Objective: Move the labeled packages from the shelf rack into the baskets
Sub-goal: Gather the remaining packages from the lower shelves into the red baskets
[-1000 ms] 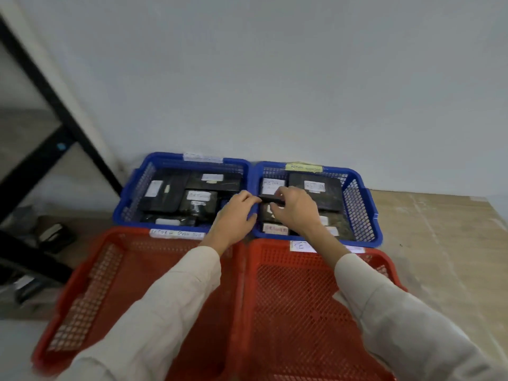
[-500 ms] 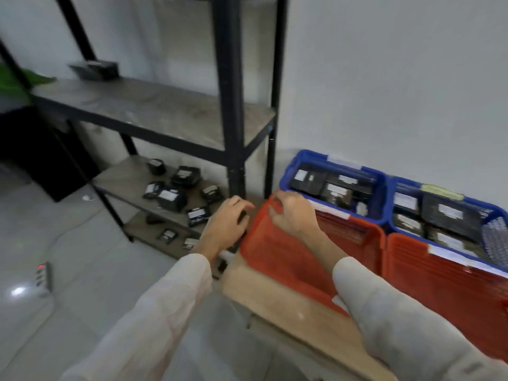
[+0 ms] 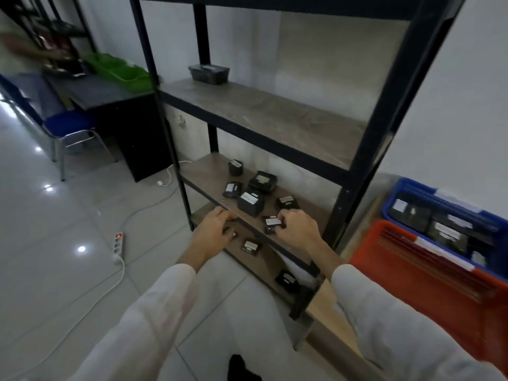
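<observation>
Now the right hand (image 3: 298, 231) fingers pinch a labeled package (image 3: 273, 221) on the shelf rack (image 3: 275, 114); the left hand (image 3: 213, 231) fingers curl, grip impossible to tell.

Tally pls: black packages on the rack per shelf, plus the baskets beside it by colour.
Black packages, upper shelf: 1
Black packages, middle shelf: 6, one pinched by the right hand
Black packages, bottom shelf: 3 visible, one partly under the left hand
Blue basket: 1
Red basket: 1
Total: 12
</observation>
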